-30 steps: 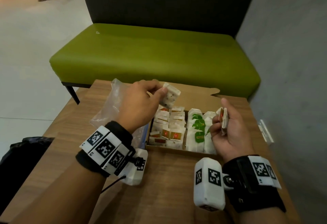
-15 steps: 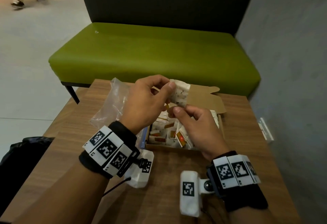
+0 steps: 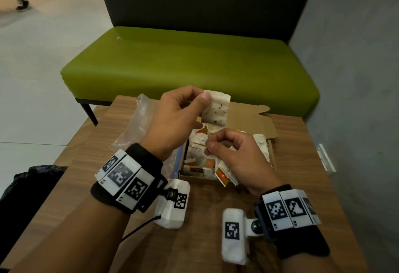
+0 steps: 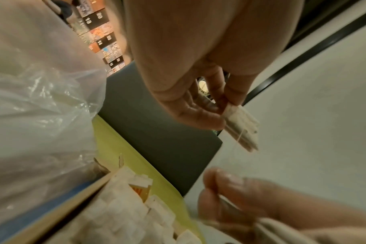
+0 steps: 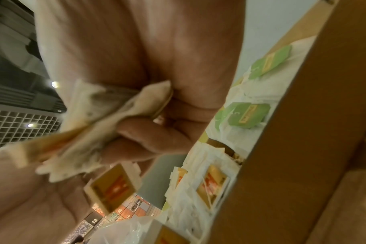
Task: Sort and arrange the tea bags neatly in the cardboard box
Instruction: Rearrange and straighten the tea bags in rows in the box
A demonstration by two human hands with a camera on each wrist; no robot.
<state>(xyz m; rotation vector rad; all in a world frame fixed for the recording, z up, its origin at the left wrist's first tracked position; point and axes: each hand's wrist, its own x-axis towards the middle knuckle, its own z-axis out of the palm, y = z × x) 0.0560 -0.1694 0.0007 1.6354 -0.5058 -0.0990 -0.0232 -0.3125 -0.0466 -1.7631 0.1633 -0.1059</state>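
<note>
My left hand (image 3: 200, 102) pinches a white tea bag (image 3: 216, 109) by its top edge and holds it upright above the open cardboard box (image 3: 262, 121). In the left wrist view the tea bag (image 4: 241, 130) hangs from thumb and forefinger, a thin string trailing down toward my right hand (image 4: 217, 189). My right hand (image 3: 210, 147) hovers over the box's middle, fingertips pinched together, with a few orange-tagged tea bags (image 3: 223, 174) tucked in its palm. The right wrist view shows those crumpled tea bags (image 5: 94, 125) and a dangling orange tag (image 5: 113, 186). Rows of orange-tagged bags (image 3: 195, 170) fill the box's left side; green-tagged ones (image 5: 249, 113) lie further along.
A crumpled clear plastic bag (image 3: 140, 126) lies left of the box on the wooden table (image 3: 194, 240). A green bench (image 3: 183, 65) stands beyond the table, a grey wall (image 3: 356, 78) to the right. A dark bag (image 3: 32, 177) sits at lower left.
My right hand swung from the box's right side to beneath my left hand, still carrying its tea bags. My left hand lifted its tea bag a little higher.
</note>
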